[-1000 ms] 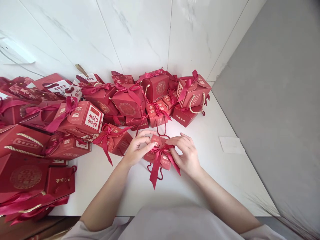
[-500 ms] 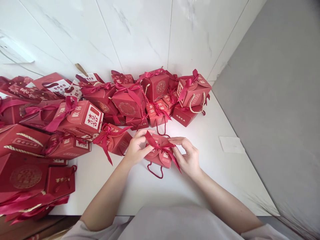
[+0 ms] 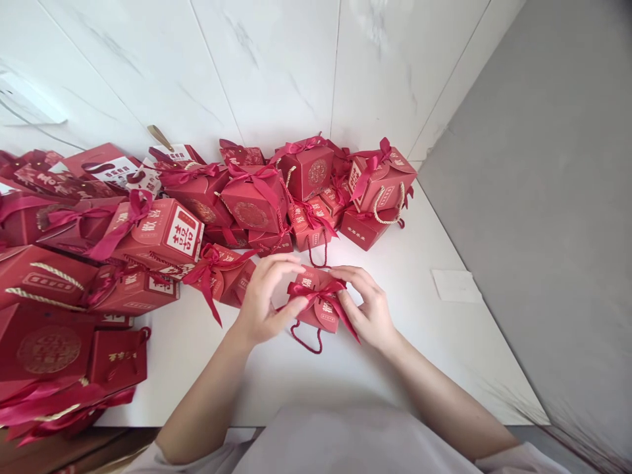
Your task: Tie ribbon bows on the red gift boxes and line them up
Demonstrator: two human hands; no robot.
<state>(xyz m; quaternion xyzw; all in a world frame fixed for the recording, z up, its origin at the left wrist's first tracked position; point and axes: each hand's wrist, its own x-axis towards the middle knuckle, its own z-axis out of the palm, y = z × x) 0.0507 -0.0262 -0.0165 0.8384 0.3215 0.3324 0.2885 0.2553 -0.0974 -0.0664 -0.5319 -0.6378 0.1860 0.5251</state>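
A small red gift box (image 3: 323,317) with gold print stands on the white table between my hands. Across its top a dark red ribbon (image 3: 318,289) is tied in a bow. My left hand (image 3: 269,299) is at the box's left side, thumb against the bow's left part and fingers curved apart from the thumb. On the other side, my right hand (image 3: 368,306) pinches the right part of the bow between thumb and fingers. One ribbon tail hangs beside the right thumb. A dark red cord handle (image 3: 307,341) droops at the near side of the box.
Several red gift boxes with bows are piled at the left (image 3: 54,345) and along the tiled wall (image 3: 276,72). One ribboned box (image 3: 222,283) lies just left of my left hand. A white paper piece (image 3: 457,285) lies near the table's right edge, beside a grey wall (image 3: 557,164).
My left fingers have opened away from the thumb and moved slightly. The raised ribbon end at the bow's left now lies lower. My right hand has barely moved.
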